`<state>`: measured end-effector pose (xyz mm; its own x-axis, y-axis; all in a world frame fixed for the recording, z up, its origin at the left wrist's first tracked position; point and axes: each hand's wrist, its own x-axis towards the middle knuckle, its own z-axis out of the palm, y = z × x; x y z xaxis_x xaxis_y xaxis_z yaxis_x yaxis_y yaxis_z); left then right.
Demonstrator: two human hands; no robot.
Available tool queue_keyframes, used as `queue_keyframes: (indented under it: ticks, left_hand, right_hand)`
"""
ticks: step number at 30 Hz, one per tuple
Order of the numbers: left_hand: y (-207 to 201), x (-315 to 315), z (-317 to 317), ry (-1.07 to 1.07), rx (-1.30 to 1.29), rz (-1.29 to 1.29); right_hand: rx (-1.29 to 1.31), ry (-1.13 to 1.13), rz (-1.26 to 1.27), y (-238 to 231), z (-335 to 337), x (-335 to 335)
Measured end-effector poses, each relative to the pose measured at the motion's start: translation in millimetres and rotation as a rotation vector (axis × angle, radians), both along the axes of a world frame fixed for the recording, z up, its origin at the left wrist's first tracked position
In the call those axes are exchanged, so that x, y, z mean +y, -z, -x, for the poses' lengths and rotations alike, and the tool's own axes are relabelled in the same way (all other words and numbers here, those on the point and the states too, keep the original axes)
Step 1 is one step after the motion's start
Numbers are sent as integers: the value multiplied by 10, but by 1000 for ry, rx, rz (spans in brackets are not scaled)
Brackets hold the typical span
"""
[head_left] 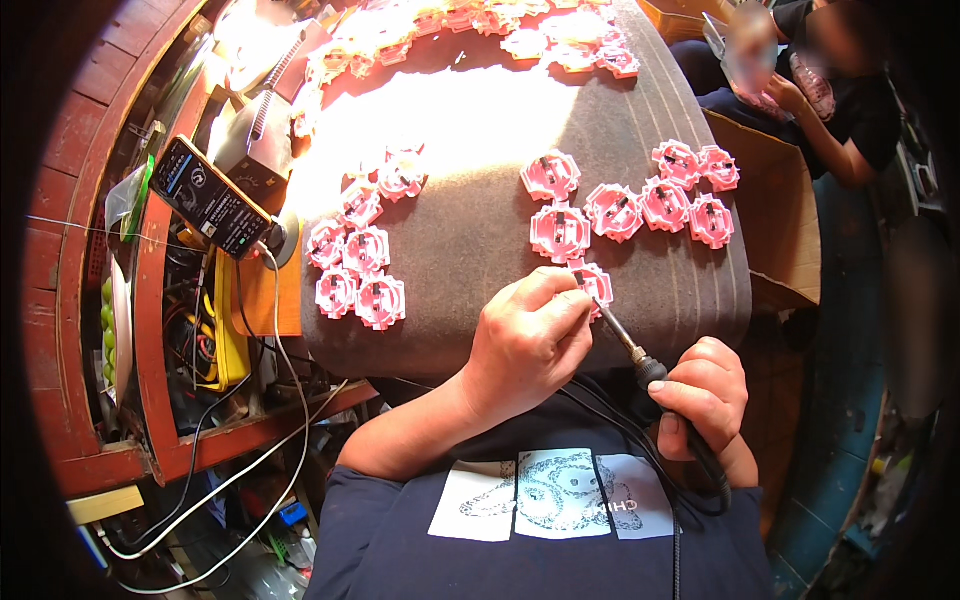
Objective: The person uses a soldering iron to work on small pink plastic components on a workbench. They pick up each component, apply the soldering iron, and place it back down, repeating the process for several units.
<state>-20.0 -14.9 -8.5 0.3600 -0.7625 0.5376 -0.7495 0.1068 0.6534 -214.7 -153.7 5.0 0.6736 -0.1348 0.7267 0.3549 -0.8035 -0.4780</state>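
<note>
- Presently, in the head view, the right hand (705,400) has its fingers clamped on the handle of a soldering iron (651,372), whose tip reaches a pink piece (599,283).
- The left hand (535,330) has thumb and forefinger together at that piece's left side; whatever lies between them is hidden.
- That piece sits at the near side of the grey desk (460,260), right of centre.
- More pink pieces (560,232) lie in left, right and far groups.
- A phone (215,200) stands left.

L hand (530,335) pinched at pink part (599,281), nr ctr; R hand (705,398) grips soldering iron (647,367), lower rt. Phone (208,200) (screen lit) upper L.
</note>
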Motion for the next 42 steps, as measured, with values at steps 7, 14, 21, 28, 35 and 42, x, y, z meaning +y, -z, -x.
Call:
queue_keyframes:
  ticks: [7, 14, 21, 28, 35, 42]
  left_hand:
    - [-10, 3, 9, -2, 12, -4]
    - [-34, -1, 7, 2, 10, -9]
    - [-18, -4, 12, -2, 8, 0]
    - [1, 2, 2, 4, -8, 3]
    - [-22, 10, 16, -6, 4, -21]
    - [-27, 17, 5, -9, -17, -20]
  right_hand:
    - [3, 4, 2, -5, 4, 3]
    - [10, -3, -1, -18, -19, -3]
    - [10, 10, -15, 18, 12, 9]
    - [-142, 104, -104, 98, 5, -1]
    - [-90, 191, -168, 247, -223, 55]
    - [-45, 218, -57, 297, -438, 39]
